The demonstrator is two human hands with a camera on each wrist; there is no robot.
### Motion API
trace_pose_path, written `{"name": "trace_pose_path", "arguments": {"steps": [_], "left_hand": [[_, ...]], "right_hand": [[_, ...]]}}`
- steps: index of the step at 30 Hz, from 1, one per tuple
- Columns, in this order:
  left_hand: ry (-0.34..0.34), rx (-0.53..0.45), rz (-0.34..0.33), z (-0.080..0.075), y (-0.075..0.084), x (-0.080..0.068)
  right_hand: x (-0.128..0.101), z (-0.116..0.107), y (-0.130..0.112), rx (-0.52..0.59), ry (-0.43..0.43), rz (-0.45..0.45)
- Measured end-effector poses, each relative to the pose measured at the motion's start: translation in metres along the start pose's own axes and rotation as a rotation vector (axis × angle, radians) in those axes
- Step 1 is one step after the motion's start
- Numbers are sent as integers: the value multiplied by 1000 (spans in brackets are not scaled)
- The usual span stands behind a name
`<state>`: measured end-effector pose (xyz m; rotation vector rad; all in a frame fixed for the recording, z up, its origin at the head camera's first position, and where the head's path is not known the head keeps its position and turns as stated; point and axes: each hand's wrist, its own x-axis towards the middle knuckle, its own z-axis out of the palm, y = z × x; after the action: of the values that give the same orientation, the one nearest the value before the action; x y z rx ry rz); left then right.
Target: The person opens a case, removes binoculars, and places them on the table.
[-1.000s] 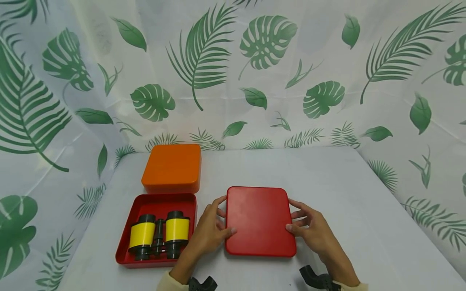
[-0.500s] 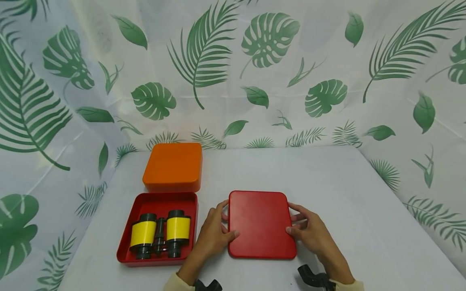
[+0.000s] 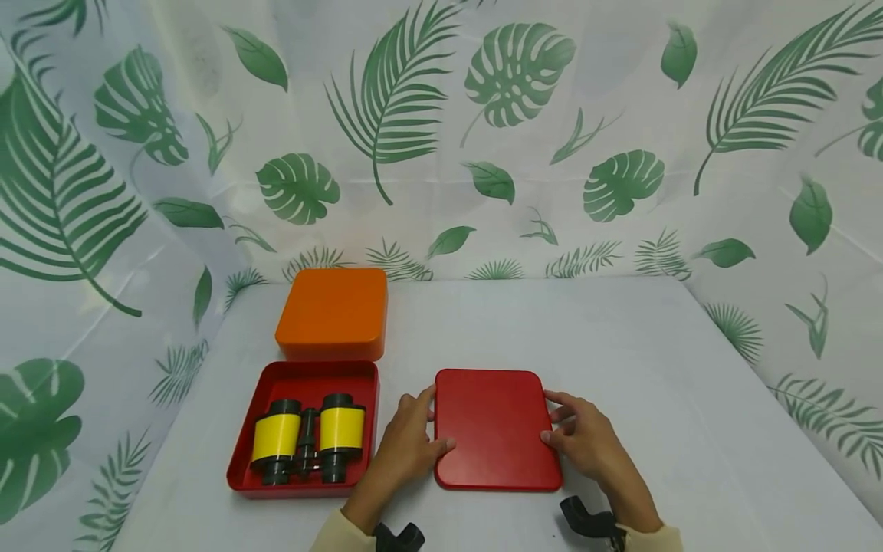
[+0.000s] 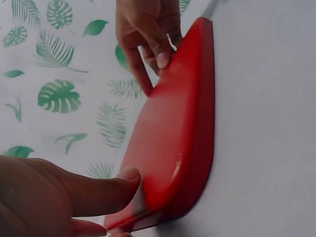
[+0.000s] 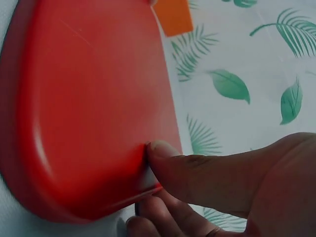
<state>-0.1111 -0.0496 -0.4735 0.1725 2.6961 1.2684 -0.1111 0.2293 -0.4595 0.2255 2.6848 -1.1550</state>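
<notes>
Both hands hold the red lid (image 3: 497, 429), which lies flat near the front edge of the tabletop (image 3: 621, 345), about in the middle of its width. The left hand (image 3: 407, 445) pinches the lid's left edge, with the thumb on the top face and the other fingers at the rim; the right hand (image 3: 586, 441) pinches the right edge in the same way. To the left of the lid, just beside the left hand, stands the open red box (image 3: 303, 379) with the yellow and black binoculars (image 3: 306, 437) inside it, and behind this box, nearer the back edge, stands the closed orange box (image 3: 334, 313). I judge that the step in hand is the gripping of the lid from both sides. A next move with the lid seems to call for an equal lift on both edges, so that it stays level. The head view shows the whole arrangement, but not how deep the fingers go under the rim. The left wrist view shows the lid (image 4: 177, 143) from the side, with the left thumb (image 4: 98, 190) pressed on its face and the right hand (image 4: 145, 32) at the far edge. The right wrist view shows the right thumb (image 5: 197, 173) on the lid (image 5: 89, 103) with curled fingers below the rim, and a corner of the orange box (image 5: 173, 17).
</notes>
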Motion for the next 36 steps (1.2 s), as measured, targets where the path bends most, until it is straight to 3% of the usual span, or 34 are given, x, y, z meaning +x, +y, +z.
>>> {"name": "trace_pose_path", "arguments": {"steps": [5, 9, 17, 23, 30, 36], "left_hand": [[20, 56, 63, -14, 11, -8], [15, 63, 123, -37, 22, -14], [45, 82, 100, -84, 28, -27], [58, 164, 117, -123, 4, -37], [90, 275, 102, -162, -35, -50], [77, 312, 59, -183, -64, -58]], "right_hand": [[-5, 6, -12, -108, 116, -94], [-7, 10, -27, -99, 190, -195], [-12, 24, -58, -3, 210, -413], [-16, 41, -83, 23, 162, -580], [-22, 63, -114, -64, 33, -606], [-19, 84, -130, -124, -45, -673]]}}
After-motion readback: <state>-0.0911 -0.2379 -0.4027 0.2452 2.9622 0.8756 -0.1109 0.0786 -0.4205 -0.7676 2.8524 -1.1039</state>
